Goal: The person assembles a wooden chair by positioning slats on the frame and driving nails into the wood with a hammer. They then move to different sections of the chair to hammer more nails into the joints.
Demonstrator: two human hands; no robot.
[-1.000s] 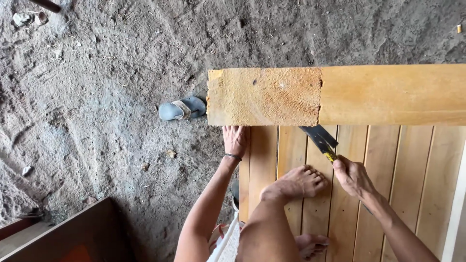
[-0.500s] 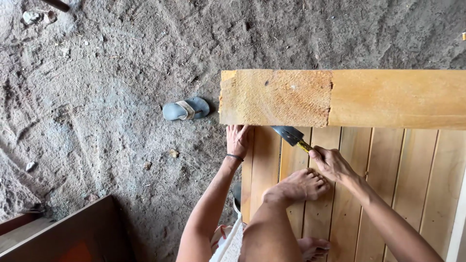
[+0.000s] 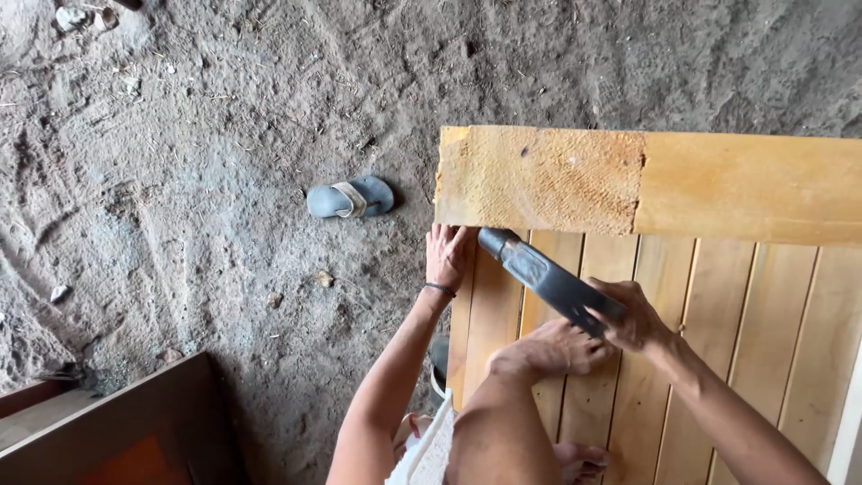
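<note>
A thick pale wooden beam (image 3: 646, 184) lies across the top of a panel of upright wooden slats (image 3: 718, 341). My left hand (image 3: 446, 256) rests flat on the leftmost slat, its fingertips touching the beam's lower edge; it holds nothing. My right hand (image 3: 639, 325) grips the handle of a dark-bladed tool (image 3: 539, 274). The blade slants up to the left, and its tip sits at the beam's underside just right of my left hand. My bare foot (image 3: 548, 350) stands on the slats below the tool.
The ground is loose grey dirt (image 3: 224, 108) with small stones. A blue-grey sandal (image 3: 350, 198) lies left of the beam's end. A dark brown wooden piece (image 3: 135, 431) fills the bottom left corner. A white edge (image 3: 846, 422) borders the panel on the right.
My right hand has swung the tool leftward, so the blade tip now meets the beam's underside beside my left hand. The left hand has stayed in place.
</note>
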